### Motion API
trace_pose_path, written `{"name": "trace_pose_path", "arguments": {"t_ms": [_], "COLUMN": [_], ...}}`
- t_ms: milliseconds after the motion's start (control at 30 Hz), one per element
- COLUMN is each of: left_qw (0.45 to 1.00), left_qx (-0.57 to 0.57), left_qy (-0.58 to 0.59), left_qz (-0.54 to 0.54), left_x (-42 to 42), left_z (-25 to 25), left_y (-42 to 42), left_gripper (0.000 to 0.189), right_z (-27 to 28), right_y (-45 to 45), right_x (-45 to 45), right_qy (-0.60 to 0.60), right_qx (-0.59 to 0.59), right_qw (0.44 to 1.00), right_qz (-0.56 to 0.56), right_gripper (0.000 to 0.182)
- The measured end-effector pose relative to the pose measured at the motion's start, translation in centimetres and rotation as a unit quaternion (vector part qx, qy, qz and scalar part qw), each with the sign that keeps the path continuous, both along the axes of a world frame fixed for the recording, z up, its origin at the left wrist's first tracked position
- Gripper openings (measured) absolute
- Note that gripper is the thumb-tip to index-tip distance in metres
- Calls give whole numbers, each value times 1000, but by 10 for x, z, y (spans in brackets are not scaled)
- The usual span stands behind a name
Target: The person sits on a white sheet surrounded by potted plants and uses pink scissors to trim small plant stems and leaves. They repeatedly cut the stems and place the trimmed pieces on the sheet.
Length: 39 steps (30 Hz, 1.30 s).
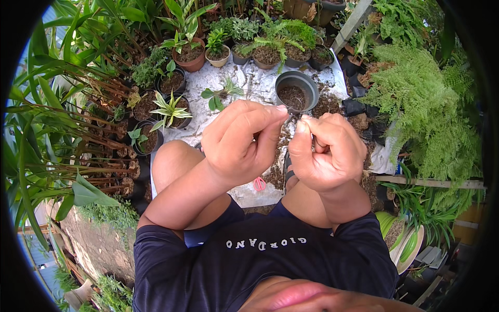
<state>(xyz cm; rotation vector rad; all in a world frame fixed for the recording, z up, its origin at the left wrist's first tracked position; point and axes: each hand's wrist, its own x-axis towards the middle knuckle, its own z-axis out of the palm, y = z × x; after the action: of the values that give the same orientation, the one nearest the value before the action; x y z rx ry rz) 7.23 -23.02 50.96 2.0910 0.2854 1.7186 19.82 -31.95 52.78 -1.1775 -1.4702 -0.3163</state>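
My left hand (243, 140) and my right hand (329, 150) are raised close together before me. Each has its thumb and forefinger pinched at the tips. Whether something thin sits between the fingertips is too small to tell. Just beyond them stands a grey plastic pot (297, 89) partly filled with dark soil. A small uprooted plant (223, 93) with green and pale-striped leaves lies left of the pot, on a soiled white sheet (249, 76). Below my hands, between my legs, the pink handles of scissors (259, 183) show on the sheet.
Potted plants line the sheet's far edge, among them a terracotta pot (191, 58) and a fern (273, 39). A striped-leaf plant (170, 109) stands at left. Loose soil (326, 104) is spilled right of the grey pot. Feathery green foliage (423, 105) crowds the right side.
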Motion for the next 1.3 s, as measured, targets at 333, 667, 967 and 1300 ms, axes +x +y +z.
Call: {"name": "trace_pose_path", "arguments": {"t_ms": [333, 667, 967, 1300], "left_qw": [989, 995, 993, 981], "left_qx": [146, 101, -101, -154], "left_qy": [-18, -24, 5, 4], "left_qz": [23, 3, -55, -121], "left_x": [6, 8, -1, -4], "left_z": [-6, -5, -1, -1], "left_y": [9, 0, -11, -7], "left_gripper": [23, 23, 13, 8], "right_z": [0, -22, -16, -8], "right_y": [-3, 3, 7, 5], "right_x": [-4, -8, -3, -5], "right_qy": [8, 163, 126, 77], "right_qx": [-24, 11, 5, -4], "right_qw": [999, 984, 986, 994], "right_qz": [-24, 67, 107, 77], "right_gripper": [19, 13, 10, 12]}}
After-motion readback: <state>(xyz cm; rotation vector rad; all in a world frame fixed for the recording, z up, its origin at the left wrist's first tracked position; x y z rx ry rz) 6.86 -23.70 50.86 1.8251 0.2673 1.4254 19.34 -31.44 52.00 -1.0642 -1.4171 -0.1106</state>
